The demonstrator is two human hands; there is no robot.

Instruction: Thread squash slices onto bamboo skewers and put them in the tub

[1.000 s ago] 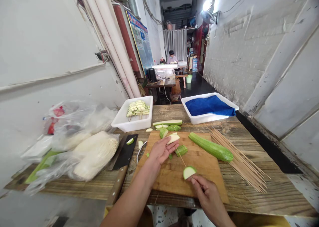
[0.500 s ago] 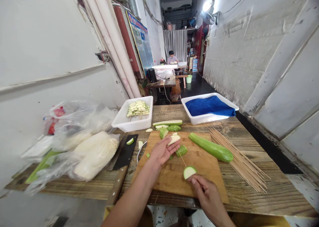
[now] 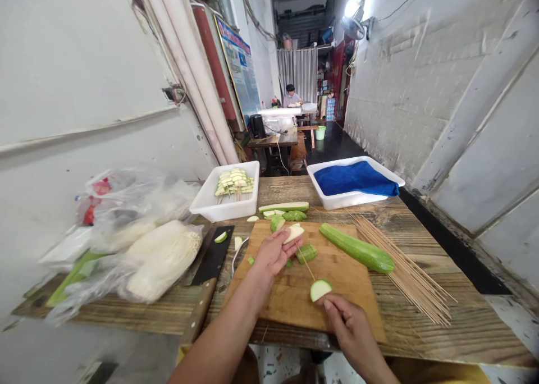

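- Table (image 3: 278,188): supports the board (image 3: 290,308) directly before you.
- Zucchini (image 3: 357,249): lies on the board's right side, its near end past the edge.
- Your left hand (image 3: 272,255): palm up over the board, thumb and fingers holding 1 pale slice (image 3: 295,233).
- Your right hand (image 3: 347,319): thumb and fingertips pinch 1 half-round (image 3: 321,289) above the board.
- Skewer (image 3: 307,265): spans the gap between these 2 pieces; you cannot tell whether it pierces the half-round.

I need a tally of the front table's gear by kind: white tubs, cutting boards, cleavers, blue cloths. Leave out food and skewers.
Tubs: 2
Board: 1
Cleaver: 1
Cloth: 1
Total: 5
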